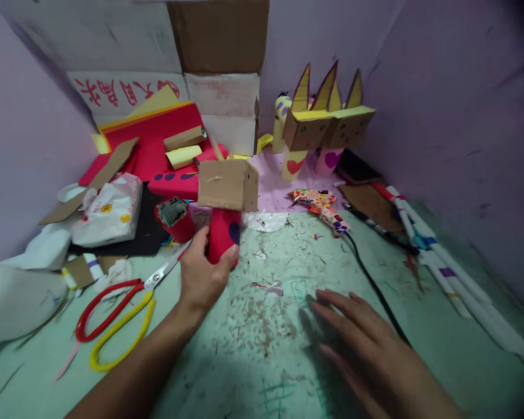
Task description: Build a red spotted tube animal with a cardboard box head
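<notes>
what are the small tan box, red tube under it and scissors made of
Small tan box: apparently matte cardboard, with plain brown faces.
Red cylindrical tube: probably matte paper or card, without glare.
Red-and-yellow scissors: silvery blades look metal; smooth, bright handles suggest plastic.

Dark-spotted red tube [219, 231] stands nearly upright; a brown cardboard box [222, 186] tops it.

Dim light casts a soft shadow beside the slightly blurred right hand [371, 343], and the upper-right corner darkens.
</notes>
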`<state>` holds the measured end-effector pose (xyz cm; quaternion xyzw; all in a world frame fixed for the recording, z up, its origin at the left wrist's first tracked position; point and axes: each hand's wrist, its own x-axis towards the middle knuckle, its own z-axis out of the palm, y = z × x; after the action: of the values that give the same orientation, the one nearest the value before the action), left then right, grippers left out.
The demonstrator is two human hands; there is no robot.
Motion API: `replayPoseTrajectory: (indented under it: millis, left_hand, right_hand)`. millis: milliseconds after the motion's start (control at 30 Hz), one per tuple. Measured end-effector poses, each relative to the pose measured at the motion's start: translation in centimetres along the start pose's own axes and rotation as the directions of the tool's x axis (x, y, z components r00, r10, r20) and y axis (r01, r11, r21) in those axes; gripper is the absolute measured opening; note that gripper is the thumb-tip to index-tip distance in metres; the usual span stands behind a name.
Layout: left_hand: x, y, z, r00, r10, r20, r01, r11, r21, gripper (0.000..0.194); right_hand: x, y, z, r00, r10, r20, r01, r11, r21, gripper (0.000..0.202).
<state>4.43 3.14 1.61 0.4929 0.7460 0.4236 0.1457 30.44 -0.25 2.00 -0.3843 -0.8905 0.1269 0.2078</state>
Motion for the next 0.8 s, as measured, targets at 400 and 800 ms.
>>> replayPoseTrajectory:
  millis: [400,800]
  left_hand:
    - [0.2,1.1,0.7,1.0,0.013,0.01,-0.015,0.965,0.261,0.05]
    - [0.5,0.6,0.3,0.994,-0.106,0.016,0.103,0.985,0.137,0.081]
  right_hand:
    - [0.2,0.8,-1.2,0.912,0.179,-0.369,-0.083,0.962,0.26,0.012]
    - [1.7,3.3,-3.1,0.772,0.349,-0.531,-0.244,0.935,0.258,0.017]
